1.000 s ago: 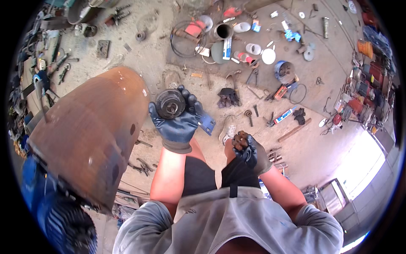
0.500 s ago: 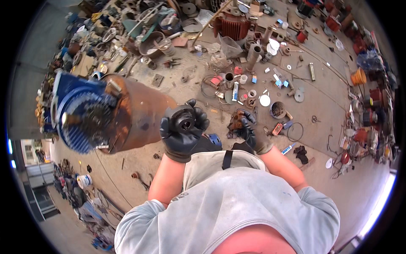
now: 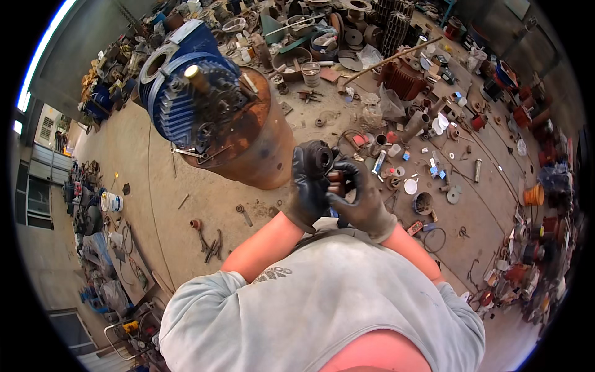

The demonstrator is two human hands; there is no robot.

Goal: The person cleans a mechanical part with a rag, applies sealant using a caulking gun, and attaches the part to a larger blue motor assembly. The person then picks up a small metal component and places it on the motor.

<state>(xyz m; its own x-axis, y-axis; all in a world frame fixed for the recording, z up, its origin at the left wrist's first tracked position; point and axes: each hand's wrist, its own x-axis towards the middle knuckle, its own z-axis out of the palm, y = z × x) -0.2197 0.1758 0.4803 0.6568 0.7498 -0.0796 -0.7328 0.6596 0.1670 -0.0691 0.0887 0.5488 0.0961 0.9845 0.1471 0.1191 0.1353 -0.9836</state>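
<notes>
In front of my chest, my left hand (image 3: 307, 197) in a black-coated glove is closed round a dark ring-shaped metal part (image 3: 315, 150) with a hole through its middle. My right hand (image 3: 364, 203), gloved too, is right beside it, its fingers bent round a small reddish-brown piece (image 3: 335, 184). That piece lies between the two hands, close below the metal part; its kind is mostly hidden by my fingers. Ahead to the left, a blue finned motor or gearbox (image 3: 186, 93) with dark gears rests on a rusty drum (image 3: 263, 146).
Loose tools (image 3: 212, 245) lie on the concrete floor at the left. Tubes, a round tin (image 3: 423, 203), a white disc (image 3: 410, 186) and pipes lie ahead right. A rusty ribbed motor housing (image 3: 403, 79) stands farther off, beside heaped scrap. An orange bucket (image 3: 533, 194) is at the far right.
My right hand has come up from the floor clutter with the brown piece and joined my left hand. The view has turned, so the drum and motor sit farther right and higher.
</notes>
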